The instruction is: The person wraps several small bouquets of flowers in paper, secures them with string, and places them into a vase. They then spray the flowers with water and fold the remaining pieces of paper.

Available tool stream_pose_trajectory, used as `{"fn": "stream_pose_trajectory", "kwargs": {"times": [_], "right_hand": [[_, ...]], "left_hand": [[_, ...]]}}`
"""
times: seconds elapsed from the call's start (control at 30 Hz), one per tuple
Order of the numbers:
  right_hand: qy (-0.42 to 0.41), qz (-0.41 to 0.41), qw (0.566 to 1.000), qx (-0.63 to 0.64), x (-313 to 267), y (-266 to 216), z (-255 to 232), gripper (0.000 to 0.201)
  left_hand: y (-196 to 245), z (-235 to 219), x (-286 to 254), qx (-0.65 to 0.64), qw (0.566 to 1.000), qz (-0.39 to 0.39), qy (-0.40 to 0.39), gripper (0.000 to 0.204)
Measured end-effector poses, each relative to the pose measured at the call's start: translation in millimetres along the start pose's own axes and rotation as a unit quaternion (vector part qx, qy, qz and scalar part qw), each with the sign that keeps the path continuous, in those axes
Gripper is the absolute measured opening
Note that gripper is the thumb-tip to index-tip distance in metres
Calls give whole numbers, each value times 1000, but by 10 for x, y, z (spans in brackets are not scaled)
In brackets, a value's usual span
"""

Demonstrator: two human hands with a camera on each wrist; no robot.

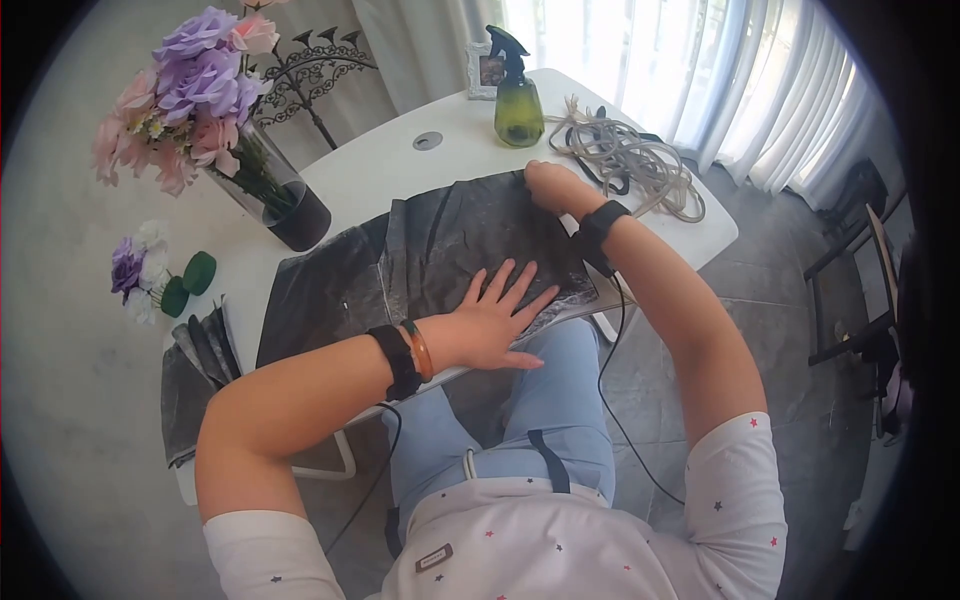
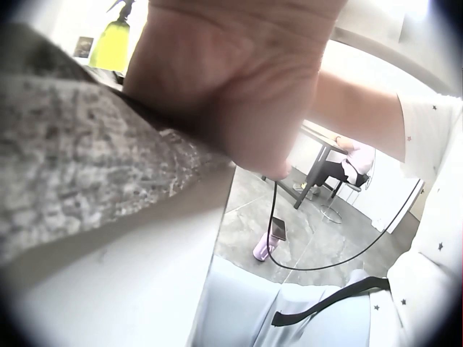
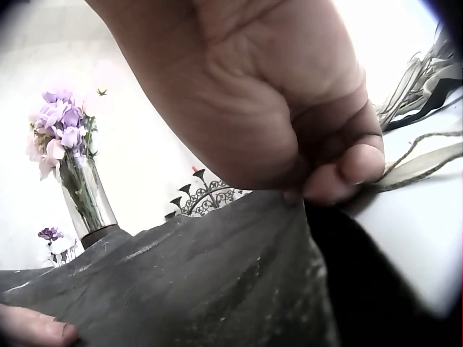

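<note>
A dark grey, creased sheet (image 1: 450,235) with whitish dusty marks lies spread over the near part of the white table. My left hand (image 1: 490,318) rests palm down on its near edge, fingers straight and fanned out. At the far right corner, my right hand (image 1: 560,190) pinches the sheet between curled fingers and thumb. The right wrist view shows that corner of the sheet (image 3: 217,267) drawn up under the fingertips, and the left fingertips (image 3: 43,329) low at the left.
Around the sheet stand a vase of flowers (image 1: 290,215), a green spray bottle (image 1: 518,112) and tangled grey cords (image 1: 640,165). Folded dark material (image 1: 190,370) hangs over the table's left edge. A cable (image 1: 603,370) trails from the right wrist. Behind, another person (image 2: 351,163) sits.
</note>
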State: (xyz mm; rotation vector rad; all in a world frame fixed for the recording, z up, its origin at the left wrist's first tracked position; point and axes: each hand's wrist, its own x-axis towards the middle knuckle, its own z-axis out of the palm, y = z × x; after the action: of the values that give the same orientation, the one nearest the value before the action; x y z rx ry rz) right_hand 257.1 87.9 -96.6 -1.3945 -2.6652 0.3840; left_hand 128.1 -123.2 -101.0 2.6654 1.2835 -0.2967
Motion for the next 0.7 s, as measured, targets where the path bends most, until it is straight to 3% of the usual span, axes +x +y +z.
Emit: {"fn": "stream_pose_trajectory", "kwargs": {"times": [0.1, 0.17, 0.4, 0.57, 0.63, 0.7], "right_hand": [[48, -46, 997, -49, 45, 65, 80, 19], [47, -33, 997, -48, 33, 63, 103, 20], [28, 5, 999, -37, 7, -51, -71, 22], [15, -12, 999, -51, 167, 8, -48, 22], [71, -53, 994, -71, 275, 111, 61, 22], [46, -66, 994, -70, 304, 175, 37, 23]], "left_hand": [[51, 50, 95, 1, 1000, -13, 20, 89], [61, 129, 167, -37, 995, 24, 85, 89], [161, -28, 266, 6, 998, -11, 54, 82], [244, -123, 410, -46, 997, -49, 27, 84], [259, -81, 461, -48, 996, -61, 39, 85], [262, -75, 485, -68, 994, -67, 45, 84]]}}
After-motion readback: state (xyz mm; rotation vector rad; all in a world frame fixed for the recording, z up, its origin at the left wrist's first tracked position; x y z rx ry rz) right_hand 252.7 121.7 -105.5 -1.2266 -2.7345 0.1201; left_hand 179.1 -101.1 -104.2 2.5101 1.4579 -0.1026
